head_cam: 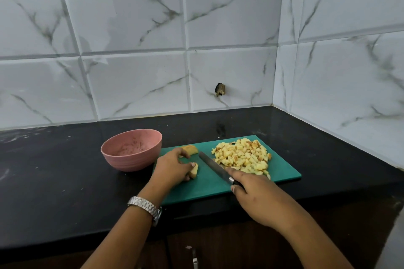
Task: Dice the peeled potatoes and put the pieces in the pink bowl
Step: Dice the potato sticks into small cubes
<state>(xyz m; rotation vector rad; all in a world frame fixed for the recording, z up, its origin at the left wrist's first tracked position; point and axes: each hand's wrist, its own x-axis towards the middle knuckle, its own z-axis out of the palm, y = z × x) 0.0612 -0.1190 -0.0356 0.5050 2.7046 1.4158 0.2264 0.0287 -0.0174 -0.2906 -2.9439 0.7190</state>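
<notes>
A green cutting board (pixel 209 185) lies on the black counter. On its right part sits a heap of diced potato pieces (pixel 242 156). My left hand (pixel 172 168) holds a potato slab (pixel 194 170) on the board's left side. Another potato piece (pixel 190 149) lies behind that hand. My right hand (pixel 260 199) grips the black handle of a knife (pixel 215 167), whose blade points up-left between the slab and the heap. The pink bowl (pixel 131 148) stands left of the board and holds no pieces, only smears inside.
The black counter (pixel 65 181) runs along a marble-tiled wall at the back and meets a second tiled wall on the right. Its front edge is just below the board. A dark hole (pixel 220 89) marks the back wall.
</notes>
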